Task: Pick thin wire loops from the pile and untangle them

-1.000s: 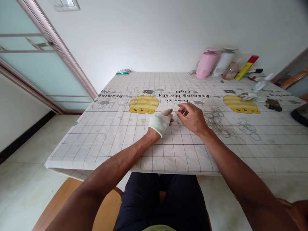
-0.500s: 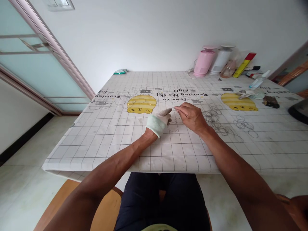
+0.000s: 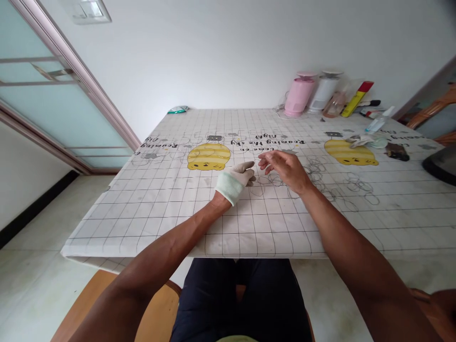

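Observation:
My left hand [image 3: 237, 180] wears a whitish glove with a pale green cuff and rests low over the checked tablecloth [image 3: 142, 209]. Its thumb and curled fingers come near each other; what they hold, if anything, is too small to make out. Just to its right, my bare right hand [image 3: 283, 169] has its fingers apart and nothing visible in them. The two hands do not touch. Thin dark thread [image 3: 315, 173] lies in loose tangled loops beside and below my right hand, with a smaller tangle [image 3: 359, 185] farther right.
A pink cylinder device [image 3: 299, 96], a white one [image 3: 323, 94] and a yellow-red box [image 3: 357, 99] stand at the back right. Nearer are a clear bottle [image 3: 379, 121], a crumpled glove [image 3: 361, 140] and a dark object [image 3: 397, 152]. A green packet [image 3: 177, 109] lies at the back left.
My right hand has opened from a pinch, its fingers now spread. More thread loops show below it. My left hand's thumb and fingers have shifted slightly. The view has tilted a little.

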